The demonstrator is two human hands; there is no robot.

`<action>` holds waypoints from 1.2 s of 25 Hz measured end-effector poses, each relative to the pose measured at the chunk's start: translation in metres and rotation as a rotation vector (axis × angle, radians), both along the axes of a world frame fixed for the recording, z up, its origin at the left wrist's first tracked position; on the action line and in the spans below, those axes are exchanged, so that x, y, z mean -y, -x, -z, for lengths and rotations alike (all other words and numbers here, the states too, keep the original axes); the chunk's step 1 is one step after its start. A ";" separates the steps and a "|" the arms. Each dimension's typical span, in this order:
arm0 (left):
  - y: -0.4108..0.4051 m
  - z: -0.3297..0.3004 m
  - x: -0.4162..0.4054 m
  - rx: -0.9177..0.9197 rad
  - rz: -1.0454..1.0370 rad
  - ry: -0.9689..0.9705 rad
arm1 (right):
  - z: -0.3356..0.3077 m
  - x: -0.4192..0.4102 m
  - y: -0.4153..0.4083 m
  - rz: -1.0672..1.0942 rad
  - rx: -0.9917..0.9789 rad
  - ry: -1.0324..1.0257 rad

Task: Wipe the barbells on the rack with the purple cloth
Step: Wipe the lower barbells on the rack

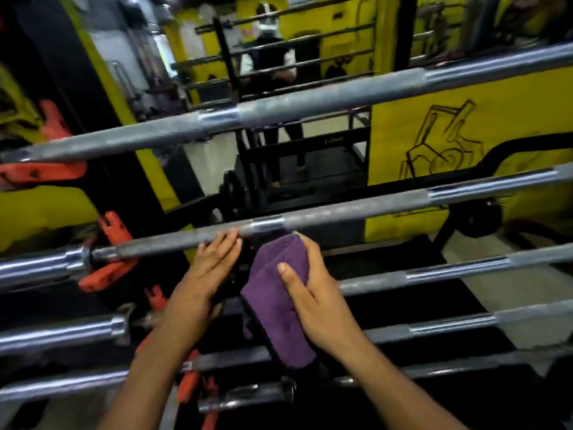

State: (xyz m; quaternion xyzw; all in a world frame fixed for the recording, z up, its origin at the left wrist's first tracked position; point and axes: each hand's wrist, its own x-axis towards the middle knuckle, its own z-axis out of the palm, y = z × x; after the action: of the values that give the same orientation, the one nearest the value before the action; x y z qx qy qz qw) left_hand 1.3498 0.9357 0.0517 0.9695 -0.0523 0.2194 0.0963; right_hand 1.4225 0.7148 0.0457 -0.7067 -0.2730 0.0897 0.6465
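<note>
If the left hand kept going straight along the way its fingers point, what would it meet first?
The left hand points up and away at the second grey knurled steel barbell from the top; its fingertips already seem to reach that bar, though depth is unclear. The right hand grips the folded purple cloth beside it.

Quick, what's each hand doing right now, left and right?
Left hand: open, straight fingers touching the second barbell from the top.
Right hand: holding the folded purple cloth.

Six barbells (310,100), one purple cloth (276,293), two hands (214,262).
</note>
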 end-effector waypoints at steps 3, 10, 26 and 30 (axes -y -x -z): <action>0.069 0.056 0.057 0.018 -0.152 0.229 | 0.020 0.061 0.019 -0.143 -0.022 -0.020; 0.235 0.142 0.189 -0.259 -0.455 0.514 | 0.096 0.164 0.088 -0.198 -0.329 0.133; 0.663 0.167 0.383 -0.294 -1.190 0.790 | 0.137 0.114 0.408 -0.898 -0.407 0.474; 0.781 0.182 0.435 -0.169 -1.316 0.926 | 0.115 0.116 0.526 -0.877 -0.661 0.388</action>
State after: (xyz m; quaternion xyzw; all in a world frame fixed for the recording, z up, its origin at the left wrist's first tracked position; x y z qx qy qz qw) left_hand 0.5687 0.5005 -0.1302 0.6766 0.6327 0.1565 0.3426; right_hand 0.8965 0.5987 -0.0693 -0.5674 -0.3026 0.6133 0.4586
